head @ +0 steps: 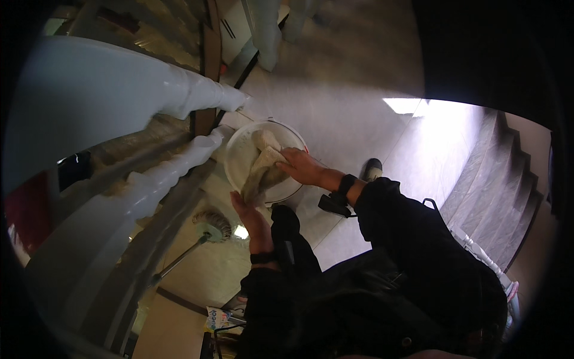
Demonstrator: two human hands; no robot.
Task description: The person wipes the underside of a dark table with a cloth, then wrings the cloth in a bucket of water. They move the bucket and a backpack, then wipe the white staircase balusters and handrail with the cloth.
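A wet-looking, greyish-beige cloth (265, 165) is stretched above a round white bucket (231, 164) on the tiled floor. My right hand (305, 166) grips the cloth near the bucket's right side. My left hand (253, 222), lower in the view, holds the cloth's other end at the near rim. The cloth hangs partly inside the bucket, its folds hiding some of the interior. Dark straps with small devices sit on both of my wrists.
White turned balusters (179, 166) rise close on the left. A mop (214, 226) with a long handle lies left of my left hand. Marble-look stairs (489, 179) are at the right. A printed packet (218, 318) sits near the bottom. My shoe (373, 169) stands right of the bucket.
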